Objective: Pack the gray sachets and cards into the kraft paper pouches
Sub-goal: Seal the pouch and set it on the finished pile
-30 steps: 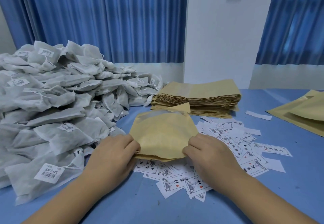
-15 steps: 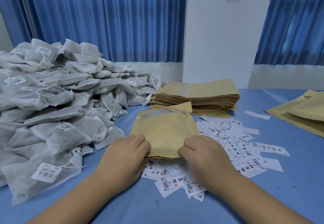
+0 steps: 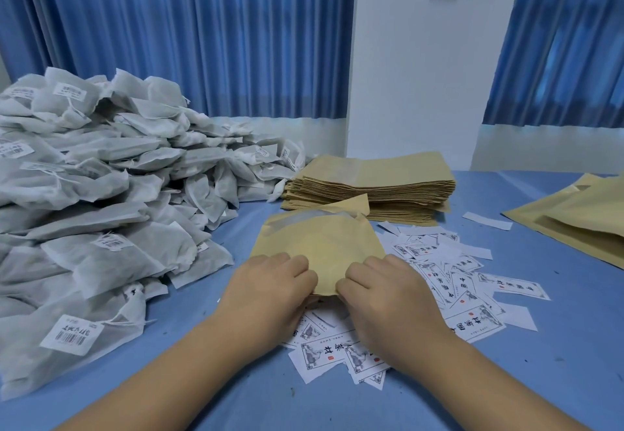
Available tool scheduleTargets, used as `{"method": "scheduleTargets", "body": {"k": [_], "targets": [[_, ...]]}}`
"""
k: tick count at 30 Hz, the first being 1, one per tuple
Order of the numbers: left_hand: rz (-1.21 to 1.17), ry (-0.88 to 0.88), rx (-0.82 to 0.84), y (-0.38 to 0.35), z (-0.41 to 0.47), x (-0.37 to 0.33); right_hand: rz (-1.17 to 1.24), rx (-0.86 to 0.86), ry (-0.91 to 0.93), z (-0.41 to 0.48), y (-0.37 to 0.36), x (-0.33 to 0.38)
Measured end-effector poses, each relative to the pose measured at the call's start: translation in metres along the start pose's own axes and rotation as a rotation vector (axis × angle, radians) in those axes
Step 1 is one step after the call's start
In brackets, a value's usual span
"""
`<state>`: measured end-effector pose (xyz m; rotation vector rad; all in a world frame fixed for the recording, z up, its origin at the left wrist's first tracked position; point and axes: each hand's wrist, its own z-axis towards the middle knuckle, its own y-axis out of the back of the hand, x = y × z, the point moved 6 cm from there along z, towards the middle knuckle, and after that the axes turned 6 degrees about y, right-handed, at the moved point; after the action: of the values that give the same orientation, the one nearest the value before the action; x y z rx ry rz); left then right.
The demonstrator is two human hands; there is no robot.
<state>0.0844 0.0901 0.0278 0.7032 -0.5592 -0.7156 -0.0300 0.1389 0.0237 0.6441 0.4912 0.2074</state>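
A tan kraft pouch [image 3: 320,245] is seen at the middle of the blue table [image 3: 557,346], lying partly on the cloth and partly over scattered white printed cards [image 3: 466,282]. Its face is slightly bulged and creased, a pale translucent strip is visible near the far end, and a flap is raised at the far right corner. The near edge is held by both hands side by side, almost touching. The left hand [image 3: 270,292] is set knuckles up with the fingers curled onto the paper, its grip closed on the edge left of centre. The right hand [image 3: 385,292] is posed the same way, its grip pinched on the edge right of centre. Both forearms are stretched in from the near side, bare. Behind the pouch, a stack of flat pouches [image 3: 388,184] is laid. To the left, gray sachets [image 3: 101,194] with barcode labels are heaped high. At the right edge, two more pouches [image 3: 580,224] are laid overlapping. Blue curtains [image 3: 169,42] are hung behind.
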Motion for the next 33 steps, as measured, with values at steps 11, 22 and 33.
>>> {"method": "scheduleTargets", "body": {"k": [11,22,33], "targets": [[-0.047,-0.026,-0.047,-0.009,0.010,-0.011,0.010,-0.020,-0.020,-0.001,0.000,0.000],[-0.105,-0.013,-0.079,-0.003,0.005,-0.011,0.078,0.031,-0.051,-0.001,0.010,-0.006],[-0.346,0.453,0.038,-0.008,-0.023,0.054,0.409,-0.054,-0.405,-0.022,0.017,-0.058]]}}
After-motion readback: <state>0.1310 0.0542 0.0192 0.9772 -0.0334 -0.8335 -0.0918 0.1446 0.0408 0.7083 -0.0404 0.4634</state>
